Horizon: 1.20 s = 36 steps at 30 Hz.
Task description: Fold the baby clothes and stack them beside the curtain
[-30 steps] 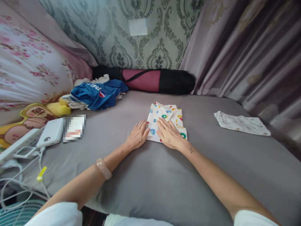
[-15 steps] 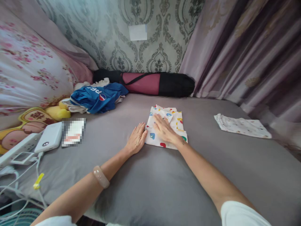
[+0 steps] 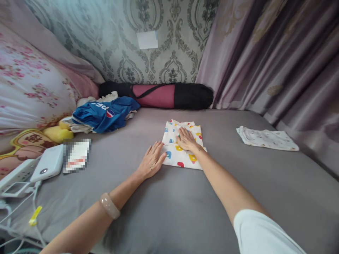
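A folded white garment (image 3: 172, 160) with a colourful print lies on the grey bed sheet (image 3: 169, 211) in front of me. My right hand (image 3: 186, 140) rests flat on top of it, fingers stretched out, covering part of the print. Along its left edge, my left hand (image 3: 152, 160) lies flat on the sheet, fingers spread, with the thumb touching the cloth. Neither hand grips anything. Off to the right sits another folded white cloth (image 3: 267, 138) with small dark spots.
A blue Pepsi shirt (image 3: 106, 113) lies crumpled on pale cloth at the back left. Behind stretches a long black and maroon bag (image 3: 156, 96). At left are a white power bank (image 3: 49, 163), a power strip (image 3: 17, 173), cables and a yellow plush toy (image 3: 58, 132).
My right hand has slid across the garment to the right, showing more print on its left side. My left hand stays by the left edge. The view has shifted slightly.
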Tool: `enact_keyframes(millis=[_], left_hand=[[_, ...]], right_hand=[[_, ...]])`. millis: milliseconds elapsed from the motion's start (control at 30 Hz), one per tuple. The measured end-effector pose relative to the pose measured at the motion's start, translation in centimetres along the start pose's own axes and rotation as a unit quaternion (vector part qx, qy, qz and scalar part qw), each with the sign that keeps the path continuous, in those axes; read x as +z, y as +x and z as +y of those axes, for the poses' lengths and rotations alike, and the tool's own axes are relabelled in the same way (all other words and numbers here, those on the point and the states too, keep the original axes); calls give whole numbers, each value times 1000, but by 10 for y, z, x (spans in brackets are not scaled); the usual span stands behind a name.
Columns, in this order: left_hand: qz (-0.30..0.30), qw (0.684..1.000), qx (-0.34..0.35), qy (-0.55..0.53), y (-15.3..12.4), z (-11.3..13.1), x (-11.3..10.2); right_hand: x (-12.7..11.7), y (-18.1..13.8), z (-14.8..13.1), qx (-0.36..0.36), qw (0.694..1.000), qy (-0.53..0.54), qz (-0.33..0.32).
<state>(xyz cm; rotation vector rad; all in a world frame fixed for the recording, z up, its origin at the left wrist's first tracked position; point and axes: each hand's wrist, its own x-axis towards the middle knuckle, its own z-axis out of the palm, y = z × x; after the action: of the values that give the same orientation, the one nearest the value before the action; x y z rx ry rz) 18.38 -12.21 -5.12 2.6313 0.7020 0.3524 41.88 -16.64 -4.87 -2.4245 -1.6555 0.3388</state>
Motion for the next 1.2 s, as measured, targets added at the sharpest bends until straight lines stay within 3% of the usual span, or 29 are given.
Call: enact_keyframes(millis=[133, 233, 400, 500, 833, 900, 1067, 1200], left_hand=[[-17, 998, 62, -13, -4, -3, -9], [-43, 993, 108, -27, -10, -12, -21], [-48, 983, 179, 10, -18, -28, -33], [-60, 976, 207, 12, -17, -27, -33], [-39, 961, 263, 77, -10, -12, -27], [-31, 969, 238, 61, -6, -9, -27], [-8, 993, 99, 58, 7, -2, -26], [-27, 984, 159, 70, 13, -4, -24]], right_hand=[[-16, -20, 5, -3, 993, 107, 54], [-25, -64, 13, -79, 981, 125, 124], [-29, -156, 31, -158, 980, 69, 99], [-22, -182, 42, -169, 980, 44, 99], [-11, -182, 46, -191, 973, -57, 113], [-11, -182, 44, -187, 973, -58, 118], [-8, -179, 44, -164, 974, -40, 151], [-5, -173, 50, -168, 968, -53, 177]])
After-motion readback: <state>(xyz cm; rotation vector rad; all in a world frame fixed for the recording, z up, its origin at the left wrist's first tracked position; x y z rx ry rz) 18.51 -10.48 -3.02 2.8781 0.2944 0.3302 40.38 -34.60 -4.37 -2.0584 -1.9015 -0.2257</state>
